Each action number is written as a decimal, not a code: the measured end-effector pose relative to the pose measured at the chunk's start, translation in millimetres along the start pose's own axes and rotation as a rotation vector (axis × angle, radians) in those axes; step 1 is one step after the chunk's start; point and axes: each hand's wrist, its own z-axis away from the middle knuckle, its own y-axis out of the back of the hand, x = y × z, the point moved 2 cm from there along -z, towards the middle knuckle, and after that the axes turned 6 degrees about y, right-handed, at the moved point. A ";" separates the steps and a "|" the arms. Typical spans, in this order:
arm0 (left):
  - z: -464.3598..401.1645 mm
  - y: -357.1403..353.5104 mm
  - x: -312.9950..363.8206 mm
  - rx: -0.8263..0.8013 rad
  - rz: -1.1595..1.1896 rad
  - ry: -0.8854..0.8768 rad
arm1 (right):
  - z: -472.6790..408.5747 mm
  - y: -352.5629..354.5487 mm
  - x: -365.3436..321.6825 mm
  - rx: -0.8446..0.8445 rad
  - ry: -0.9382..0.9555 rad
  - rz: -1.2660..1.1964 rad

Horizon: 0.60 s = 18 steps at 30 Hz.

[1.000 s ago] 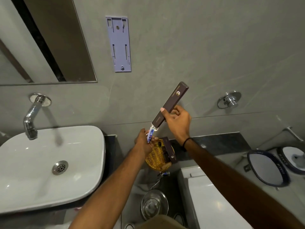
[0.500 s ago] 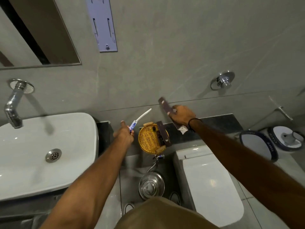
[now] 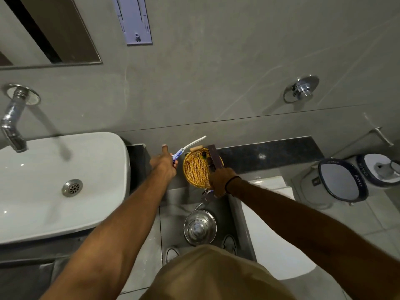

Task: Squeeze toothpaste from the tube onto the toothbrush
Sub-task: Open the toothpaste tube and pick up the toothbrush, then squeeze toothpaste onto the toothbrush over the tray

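My left hand grips the blue end of a white toothbrush, whose thin white end points up and right toward the wall. Just right of it a round wicker basket sits on the dark stone ledge. A long brown box lies across the basket's right side, and my right hand is closed on its near end at the basket's rim. A small dark item lies in the basket. I see no clear toothpaste tube.
A white sink with a chrome tap is on the left. Below the ledge stands a steel lidded pot and a white toilet. A white bin stands at the right.
The brown box came off the toothbrush. My right hand carried it down from wall height into the basket. My left hand moved left with the bare toothbrush.
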 end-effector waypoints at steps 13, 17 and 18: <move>-12.2 6.1 -8.0 0.071 -0.171 -0.112 | -3.5 25.7 46.8 0.123 -0.106 -0.442; -7.6 -0.9 -5.7 0.101 -0.369 -0.238 | 1.7 47.8 60.8 0.510 -0.127 -0.732; -5.9 -4.7 -5.2 0.098 -0.408 -0.269 | -0.2 52.0 60.1 0.508 -0.100 -0.749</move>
